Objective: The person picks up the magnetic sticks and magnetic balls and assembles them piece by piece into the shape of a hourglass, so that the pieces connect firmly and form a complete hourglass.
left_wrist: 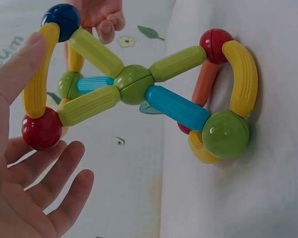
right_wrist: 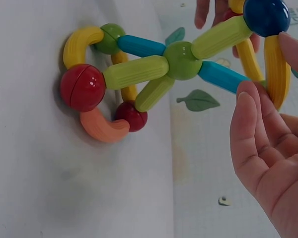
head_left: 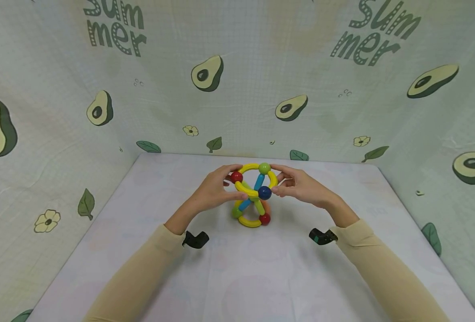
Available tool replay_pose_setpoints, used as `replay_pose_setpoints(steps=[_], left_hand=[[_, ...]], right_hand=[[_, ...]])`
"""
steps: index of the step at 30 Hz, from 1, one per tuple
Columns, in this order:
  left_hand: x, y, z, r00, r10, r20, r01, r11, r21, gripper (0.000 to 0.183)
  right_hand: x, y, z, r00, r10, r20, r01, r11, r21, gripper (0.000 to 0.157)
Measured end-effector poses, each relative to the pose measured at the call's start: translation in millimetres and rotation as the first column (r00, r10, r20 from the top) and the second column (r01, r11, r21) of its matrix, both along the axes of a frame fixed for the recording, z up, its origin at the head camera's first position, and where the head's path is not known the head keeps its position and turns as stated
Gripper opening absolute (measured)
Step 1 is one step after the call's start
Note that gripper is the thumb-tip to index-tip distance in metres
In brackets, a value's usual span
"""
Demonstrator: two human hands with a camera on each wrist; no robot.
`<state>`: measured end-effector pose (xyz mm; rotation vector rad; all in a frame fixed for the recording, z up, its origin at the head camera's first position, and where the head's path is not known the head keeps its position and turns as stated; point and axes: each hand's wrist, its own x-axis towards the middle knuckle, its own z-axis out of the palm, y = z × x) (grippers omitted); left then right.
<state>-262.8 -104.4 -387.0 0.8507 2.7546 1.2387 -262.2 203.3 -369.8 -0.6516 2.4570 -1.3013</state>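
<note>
An hourglass-shaped toy of balls and rods (head_left: 245, 189) stands upright on the table, held from both sides. Its upper ring has yellow curved rods joining a red ball (head_left: 236, 177), a green ball (head_left: 264, 168) and a dark blue ball (head_left: 264, 192). Straight green and blue rods meet at a central green ball (left_wrist: 133, 84). The lower ring, with an orange curved rod (right_wrist: 104, 128), rests on the table. My left hand (head_left: 215, 188) pinches the upper ring near the red ball, thumb on a yellow rod. From the right, my right hand (head_left: 301, 185) grips the ring, thumb by the blue ball.
A pale cloth covers the table (head_left: 237, 277). Behind and at the sides hang cloth walls (head_left: 237, 112) printed with avocados and leaves. Black wrist cameras (head_left: 196, 240) jut inward from both beige sleeves (head_left: 140, 273).
</note>
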Motion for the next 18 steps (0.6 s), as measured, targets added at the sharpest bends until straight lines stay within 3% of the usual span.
replay_pose_setpoints(steps=[11,18], left_hand=[[-2.1,-4,-1.1,0.999,-0.035,0.005,0.035,0.999,-0.004,0.091],[-3.3,-22,1.8,1.0,-0.018,0.006,0.018,0.999,-0.046,0.096]], right_hand=[[3.0,6,2.7,0.999,0.022,-0.032,-0.02,0.998,0.055,0.08],[11.5,24,3.6,0.995,0.013,-0.104,0.001,0.991,0.135,0.083]])
